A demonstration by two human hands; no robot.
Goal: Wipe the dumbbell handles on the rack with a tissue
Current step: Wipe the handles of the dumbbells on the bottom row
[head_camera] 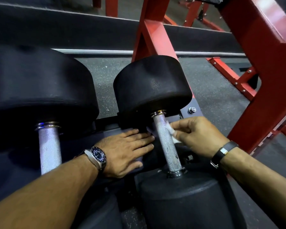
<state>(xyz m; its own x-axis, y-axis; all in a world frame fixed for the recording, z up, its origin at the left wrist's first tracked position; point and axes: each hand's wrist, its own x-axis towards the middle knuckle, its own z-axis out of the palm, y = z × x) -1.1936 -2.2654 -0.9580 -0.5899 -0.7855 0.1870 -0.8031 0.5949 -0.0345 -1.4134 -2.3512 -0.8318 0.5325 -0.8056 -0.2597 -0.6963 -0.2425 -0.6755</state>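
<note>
Nearest, left hand [127, 151] lies flat, fingers straight and together, on the dark rack rail [92, 138] just left of the right dumbbell handle [168, 144]. Right hand [200, 136] pinches a small white tissue [173, 133] against that knurled handle's right side, near its far end. Beyond, the dumbbell's far black head [152, 86]; a second dumbbell [40, 90] racked to the left; red frame [262, 63] behind.
</note>
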